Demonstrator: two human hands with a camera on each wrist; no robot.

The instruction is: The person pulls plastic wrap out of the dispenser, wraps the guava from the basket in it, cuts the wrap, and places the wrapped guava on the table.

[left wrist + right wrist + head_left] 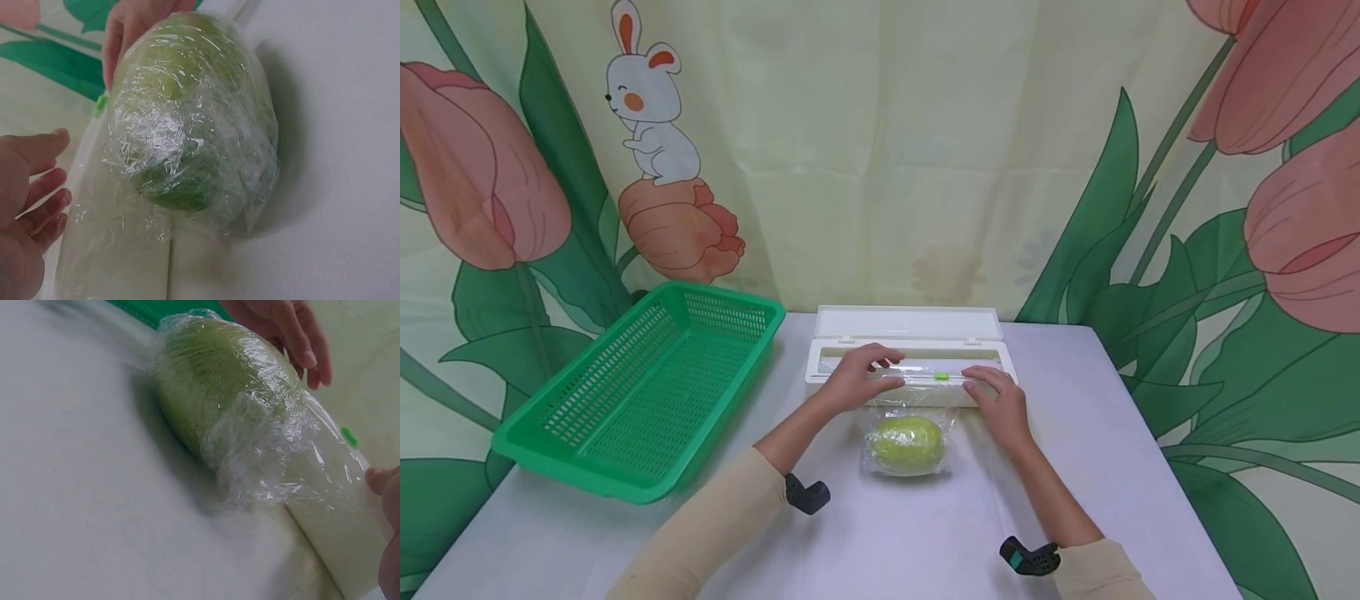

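Observation:
An oval green fruit, wrapped in shiny cling film, lies on the table in front of a white cling film dispenser. From the wrapped fruit, clear film stretches up to the dispenser's front edge, where a small green slide cutter sits. My left hand hovers over the dispenser's left part, its fingers loosely bent and holding nothing. At the right end, my right hand has its fingers over the dispenser's top edge and its thumb at the front, near the film. Its fingertips are hidden in the right wrist view.
The dispenser's lid stands raised at the back. A green plastic basket with slotted walls stands to the left on the white-covered table. Behind hangs a curtain printed with tulips and a rabbit.

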